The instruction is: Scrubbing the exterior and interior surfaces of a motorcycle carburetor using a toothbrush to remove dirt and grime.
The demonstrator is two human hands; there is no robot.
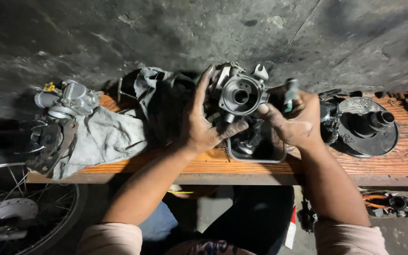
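Grooved wooden bench point(393, 165) (oily): both hands point(199, 125) point(296, 120) clamped on cast-metal carburetor point(241, 94).

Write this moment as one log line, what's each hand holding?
left hand: holds carburetor body | right hand: steadies it, grips green-handled tool | below: small metal tray on wooden bench

two hands in view: left hand point(199, 123), right hand point(297, 120). two carburetors: one carburetor body point(239, 94) held up over the middle of the wooden bench point(213, 166), a second carburetor point(67, 99) at the bench's left end. one metal tray point(256, 153) at the front edge, dark parts inside, number unclear. one grey rag point(105, 134) across the left half. one round dark engine part point(367, 127) toward the right end. one spoked wheel point(10, 208) below the left corner.
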